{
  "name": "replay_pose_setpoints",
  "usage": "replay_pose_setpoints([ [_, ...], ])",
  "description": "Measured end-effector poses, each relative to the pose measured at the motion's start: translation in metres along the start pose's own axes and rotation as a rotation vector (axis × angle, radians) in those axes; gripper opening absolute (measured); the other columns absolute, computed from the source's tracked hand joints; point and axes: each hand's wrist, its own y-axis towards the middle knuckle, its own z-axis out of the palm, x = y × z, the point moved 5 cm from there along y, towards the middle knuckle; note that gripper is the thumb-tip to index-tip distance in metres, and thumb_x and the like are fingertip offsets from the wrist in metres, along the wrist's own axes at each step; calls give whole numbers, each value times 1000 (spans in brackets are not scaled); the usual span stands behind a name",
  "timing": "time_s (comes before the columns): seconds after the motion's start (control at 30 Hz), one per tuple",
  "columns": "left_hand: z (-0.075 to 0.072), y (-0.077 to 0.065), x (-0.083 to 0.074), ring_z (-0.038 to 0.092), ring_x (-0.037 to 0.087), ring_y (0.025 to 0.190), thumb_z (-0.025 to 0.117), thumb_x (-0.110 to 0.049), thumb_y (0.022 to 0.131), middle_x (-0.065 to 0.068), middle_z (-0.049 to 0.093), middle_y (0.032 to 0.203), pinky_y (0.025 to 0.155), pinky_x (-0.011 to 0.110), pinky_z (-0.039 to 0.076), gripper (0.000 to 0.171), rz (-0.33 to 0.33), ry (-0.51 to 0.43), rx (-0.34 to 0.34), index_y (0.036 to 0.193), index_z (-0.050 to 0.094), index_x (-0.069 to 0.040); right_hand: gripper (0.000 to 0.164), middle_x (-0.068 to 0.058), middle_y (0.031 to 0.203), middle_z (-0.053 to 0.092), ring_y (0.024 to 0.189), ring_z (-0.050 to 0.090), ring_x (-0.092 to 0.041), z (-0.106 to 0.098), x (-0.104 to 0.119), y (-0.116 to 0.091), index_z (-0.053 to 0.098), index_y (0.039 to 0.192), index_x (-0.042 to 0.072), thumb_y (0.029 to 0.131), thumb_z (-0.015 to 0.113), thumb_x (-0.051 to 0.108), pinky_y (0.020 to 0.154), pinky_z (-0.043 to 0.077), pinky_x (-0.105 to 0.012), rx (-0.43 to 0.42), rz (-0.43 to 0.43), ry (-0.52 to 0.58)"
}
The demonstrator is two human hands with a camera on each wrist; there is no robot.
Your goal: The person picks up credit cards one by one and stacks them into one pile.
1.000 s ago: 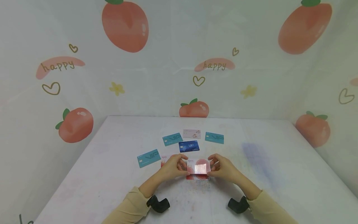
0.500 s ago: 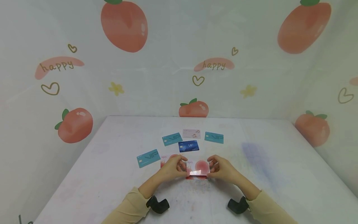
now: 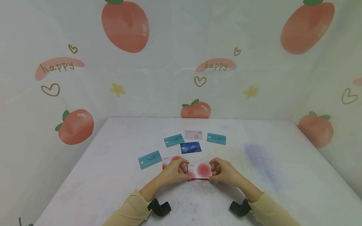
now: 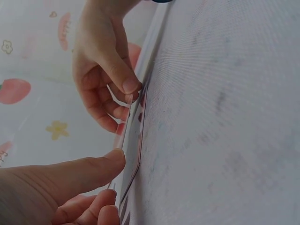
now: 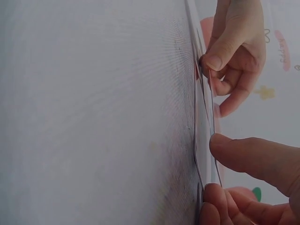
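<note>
My left hand pinches the left edge of a white-and-pink card with a round peach print. On its right edge my right hand pinches the same card, thumb on top near the front corner. Just under it lies another red-and-pink card, of which only a thin front strip shows in the head view. In the right wrist view the held card stands a small gap above the lower card. Partly hidden behind the left hand is a further pink card.
Several other cards lie flat behind the hands: a teal VIP card at left, a blue VIP card, a pale pink card, and teal cards at back left and back right. A printed curtain hangs behind the white table.
The held card has come down and slightly toward me, so less of the card under it shows. Its bright glare has gone. Both hands keep their pinch; the other cards lie still.
</note>
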Motion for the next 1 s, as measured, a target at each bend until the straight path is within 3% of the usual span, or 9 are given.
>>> replay_pose_setpoints([
  [0.57,1,-1,1,44,6,61,76,-9,74,10,58,80,55,14,39,47,-34,15,-1,113,55,7,48,-5,87,55,73,52,-14,3,-1,0,53,109,-2,70,79,8,62,48,-18,4,46,-14],
  [1.0,3,-1,5,45,7,61,78,-11,72,5,57,79,56,16,39,47,-37,62,-5,112,57,5,46,-5,86,55,72,52,-13,4,1,0,55,106,-4,70,79,9,63,46,-16,-1,11,-59],
])
